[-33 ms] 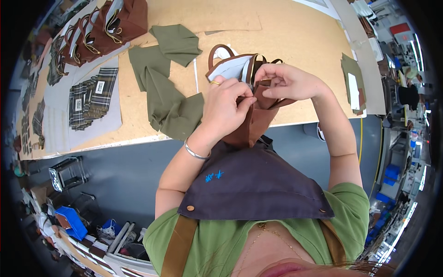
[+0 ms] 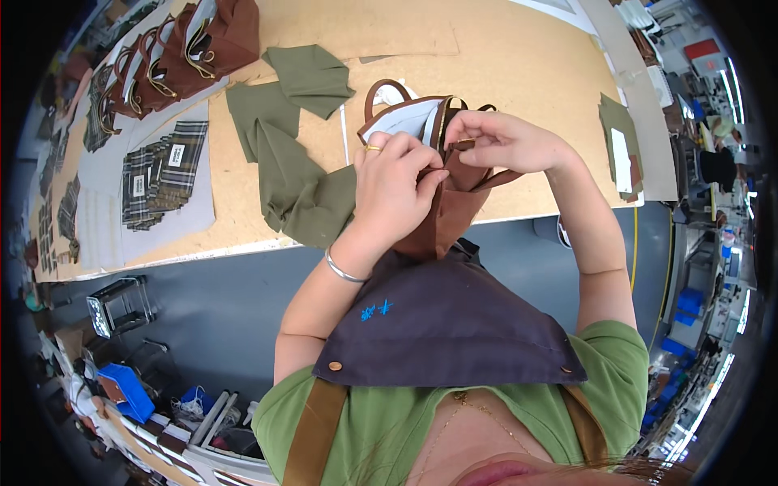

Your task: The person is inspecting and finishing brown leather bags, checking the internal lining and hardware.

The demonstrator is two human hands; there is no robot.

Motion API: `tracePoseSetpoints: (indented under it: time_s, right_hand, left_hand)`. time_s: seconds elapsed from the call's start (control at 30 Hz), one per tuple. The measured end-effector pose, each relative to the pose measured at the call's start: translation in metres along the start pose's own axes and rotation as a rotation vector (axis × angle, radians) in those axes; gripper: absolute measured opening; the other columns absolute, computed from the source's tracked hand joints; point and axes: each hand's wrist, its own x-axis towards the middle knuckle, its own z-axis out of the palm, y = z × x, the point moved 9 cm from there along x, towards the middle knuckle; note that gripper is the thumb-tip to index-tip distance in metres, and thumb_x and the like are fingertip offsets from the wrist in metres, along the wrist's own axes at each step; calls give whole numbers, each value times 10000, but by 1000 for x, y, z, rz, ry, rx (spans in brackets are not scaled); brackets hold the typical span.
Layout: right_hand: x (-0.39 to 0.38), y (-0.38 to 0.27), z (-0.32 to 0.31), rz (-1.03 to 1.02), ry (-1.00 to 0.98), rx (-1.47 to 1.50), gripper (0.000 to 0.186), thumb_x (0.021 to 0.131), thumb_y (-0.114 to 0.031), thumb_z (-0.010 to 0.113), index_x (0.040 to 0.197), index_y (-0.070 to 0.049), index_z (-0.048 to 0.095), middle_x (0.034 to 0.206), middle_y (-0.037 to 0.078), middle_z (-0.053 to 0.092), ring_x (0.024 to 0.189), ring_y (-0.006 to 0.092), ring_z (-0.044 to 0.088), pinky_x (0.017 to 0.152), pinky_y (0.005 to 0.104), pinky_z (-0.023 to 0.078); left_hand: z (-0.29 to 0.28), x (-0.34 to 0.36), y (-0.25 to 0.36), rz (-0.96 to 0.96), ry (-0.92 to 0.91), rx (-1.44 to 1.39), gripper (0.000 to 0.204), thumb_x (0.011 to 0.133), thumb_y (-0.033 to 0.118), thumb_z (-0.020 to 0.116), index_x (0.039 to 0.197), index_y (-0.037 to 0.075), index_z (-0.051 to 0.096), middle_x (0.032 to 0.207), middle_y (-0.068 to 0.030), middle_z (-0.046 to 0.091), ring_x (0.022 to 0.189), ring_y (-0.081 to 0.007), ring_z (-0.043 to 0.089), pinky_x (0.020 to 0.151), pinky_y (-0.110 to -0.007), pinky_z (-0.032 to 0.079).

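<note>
A brown handbag [image 2: 454,223] with a pale lining [image 2: 403,119] stands at the near edge of the table, against the front of my apron. Its mouth is open, and one looped handle [image 2: 372,99] sticks up on the far side. My left hand [image 2: 397,180] is closed on the left side of the bag's mouth, thumb and forefinger pinched at the edge. My right hand [image 2: 512,144] reaches in from the right, its thumb and fingers closed on a brown edge of the opening. What lies inside the bag between my hands is mostly hidden.
Olive green fabric pieces [image 2: 304,174] lie left of the bag. Beyond them are fanned plaid pieces with white labels [image 2: 166,174] and a row of brown bags [image 2: 231,40]. Green pieces under a white strip [image 2: 621,154] lie at the right end. A stool [image 2: 121,306] stands below the table [image 2: 478,73].
Almost nothing differs. The bag's pale-lined flap and my left hand have shifted very slightly; both hands keep their hold.
</note>
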Motion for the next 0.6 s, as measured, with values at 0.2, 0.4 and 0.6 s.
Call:
tracePoseSetpoints:
  time_s: [0.2,0.4,0.6]
  right_hand:
    - [5,2,-1,186,1,-51,142,1001,-209,575,1003,-77,627,851,-52,603,766,46,549,695,238,491]
    - [2,5,-7,206,112,-163,140,986,-194,599,984,-62,647,828,-26,621,733,72,583,663,252,517]
    - [0,-3,-8,181,176,-274,165,981,-186,605,1002,-32,659,803,7,645,712,91,613,634,264,529]
  left_hand:
    - [16,-8,-13,-140,-3,-122,276,794,234,778,983,131,606,796,14,666,809,-184,634,826,-368,353]
    - [10,-11,-12,-142,20,-55,254,786,262,792,958,158,636,804,38,673,829,-164,620,864,-372,326]
    - [12,-12,-12,-135,-6,-119,202,803,249,777,939,160,657,812,42,680,849,-156,613,877,-385,309]
